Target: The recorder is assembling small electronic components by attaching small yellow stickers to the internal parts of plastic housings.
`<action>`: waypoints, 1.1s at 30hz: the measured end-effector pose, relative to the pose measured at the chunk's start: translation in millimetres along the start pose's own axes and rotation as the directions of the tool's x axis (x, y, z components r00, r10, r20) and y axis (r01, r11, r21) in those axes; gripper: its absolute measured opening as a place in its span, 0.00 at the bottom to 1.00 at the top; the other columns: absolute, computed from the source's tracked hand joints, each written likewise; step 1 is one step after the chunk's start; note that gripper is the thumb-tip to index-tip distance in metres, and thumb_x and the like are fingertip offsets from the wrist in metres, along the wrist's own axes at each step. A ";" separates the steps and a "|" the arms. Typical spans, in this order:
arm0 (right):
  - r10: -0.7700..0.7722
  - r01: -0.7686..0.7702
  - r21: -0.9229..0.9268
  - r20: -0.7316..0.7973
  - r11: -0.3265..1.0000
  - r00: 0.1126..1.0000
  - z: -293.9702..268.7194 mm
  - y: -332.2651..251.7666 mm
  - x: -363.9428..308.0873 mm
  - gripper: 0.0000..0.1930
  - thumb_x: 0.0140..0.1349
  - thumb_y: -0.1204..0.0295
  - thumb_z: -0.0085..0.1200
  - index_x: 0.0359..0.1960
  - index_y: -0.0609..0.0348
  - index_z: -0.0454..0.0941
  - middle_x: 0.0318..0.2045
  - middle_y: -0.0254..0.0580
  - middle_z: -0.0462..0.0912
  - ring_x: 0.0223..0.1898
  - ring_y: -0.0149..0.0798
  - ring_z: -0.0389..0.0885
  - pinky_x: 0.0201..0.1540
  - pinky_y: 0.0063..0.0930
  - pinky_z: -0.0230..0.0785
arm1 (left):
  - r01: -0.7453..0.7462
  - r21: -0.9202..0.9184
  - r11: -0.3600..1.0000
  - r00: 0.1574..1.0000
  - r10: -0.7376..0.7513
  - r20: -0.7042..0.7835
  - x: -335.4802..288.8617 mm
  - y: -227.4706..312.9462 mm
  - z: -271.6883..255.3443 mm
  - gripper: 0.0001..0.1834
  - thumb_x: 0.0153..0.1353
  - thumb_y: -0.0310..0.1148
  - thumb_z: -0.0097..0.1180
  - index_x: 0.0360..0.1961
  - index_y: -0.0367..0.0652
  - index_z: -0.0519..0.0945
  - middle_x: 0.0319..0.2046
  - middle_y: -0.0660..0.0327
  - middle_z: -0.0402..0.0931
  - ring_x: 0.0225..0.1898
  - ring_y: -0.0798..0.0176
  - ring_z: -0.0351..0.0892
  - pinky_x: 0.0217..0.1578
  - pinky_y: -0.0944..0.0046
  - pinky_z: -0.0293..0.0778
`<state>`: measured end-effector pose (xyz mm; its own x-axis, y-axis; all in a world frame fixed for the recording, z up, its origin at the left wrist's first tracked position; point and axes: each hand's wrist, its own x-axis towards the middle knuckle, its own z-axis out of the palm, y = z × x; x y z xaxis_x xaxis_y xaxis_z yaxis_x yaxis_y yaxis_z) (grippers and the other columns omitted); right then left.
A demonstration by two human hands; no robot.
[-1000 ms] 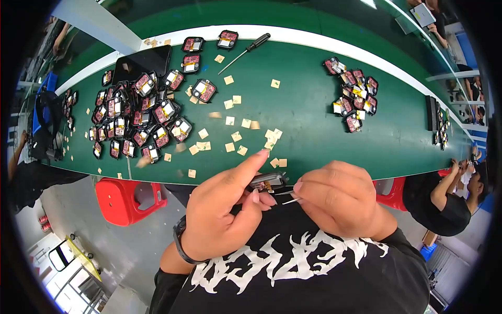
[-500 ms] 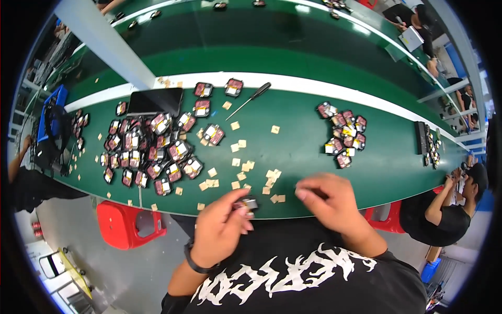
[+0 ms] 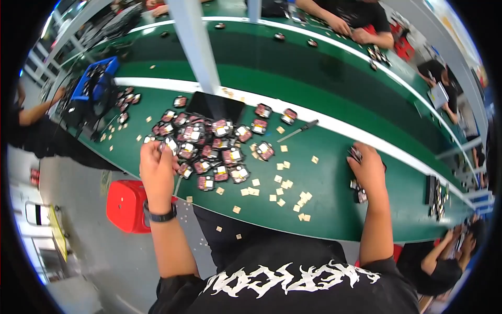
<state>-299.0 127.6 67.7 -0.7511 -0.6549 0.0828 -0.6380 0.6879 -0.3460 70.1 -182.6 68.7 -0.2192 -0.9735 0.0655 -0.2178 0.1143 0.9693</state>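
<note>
On the left of the green table lies a heap of small black boxy devices (image 3: 194, 133) with dark red faces and white and yellow labels. My left hand (image 3: 158, 170) is at the heap's near left edge, its fingers curled round a device (image 3: 168, 145) there. Far to the right, my right hand (image 3: 369, 168) is closed round another small black device (image 3: 354, 154), of which one edge shows past the fingers. Below that hand, part of a smaller group of devices (image 3: 361, 195) is visible; the hand and forearm cover the rest.
Small pale square pieces (image 3: 285, 184) are scattered across the middle. A screwdriver (image 3: 299, 131) lies near the white rail, and a dark flat tablet-like panel (image 3: 217, 106) behind the heap. A grey post (image 3: 192, 47) rises there. A red stool (image 3: 127, 206) stands at left; other people work around.
My left hand has gone from the table's front edge to the left heap. My right hand has moved right and forward to the smaller group. The view has swung left.
</note>
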 end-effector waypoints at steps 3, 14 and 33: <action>-0.049 0.049 -0.011 0.012 0.999 0.999 7.6 -8.8 -1.0 0.22 0.56 0.73 0.67 0.54 0.62 0.81 0.51 0.57 0.84 0.50 0.59 0.84 0.53 0.45 0.77 | -0.100 0.135 0.986 0.994 0.106 -0.036 38.0 -24.8 -21.6 0.10 0.72 0.30 0.57 0.46 0.34 0.74 0.25 0.61 0.79 0.24 0.71 0.76 0.27 0.68 0.71; -0.223 0.161 0.341 0.150 0.926 0.963 14.3 -72.3 -84.7 0.26 0.51 0.74 0.70 0.54 0.60 0.80 0.50 0.53 0.85 0.47 0.54 0.87 0.46 0.39 0.82 | -0.178 0.830 0.529 0.884 0.456 -0.101 38.6 8.2 0.4 0.21 0.70 0.46 0.61 0.51 0.38 0.83 0.36 0.50 0.82 0.37 0.43 0.84 0.36 0.48 0.79; -0.282 0.050 0.759 0.178 0.649 0.943 37.9 -61.1 -78.8 0.08 0.72 0.71 0.58 0.43 0.64 0.82 0.32 0.47 0.83 0.29 0.47 0.81 0.34 0.36 0.73 | 0.586 -0.181 0.790 0.548 -0.222 0.806 -148.7 -0.8 130.0 0.26 0.75 0.22 0.46 0.73 0.33 0.64 0.56 0.51 0.80 0.46 0.66 0.83 0.45 0.67 0.81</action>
<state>-194.4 125.3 46.9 -0.4979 -0.8672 0.0088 -0.3234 0.1762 -0.9297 -20.8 -12.2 27.3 -0.8387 -0.3991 -0.3706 -0.1288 -0.5158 0.8470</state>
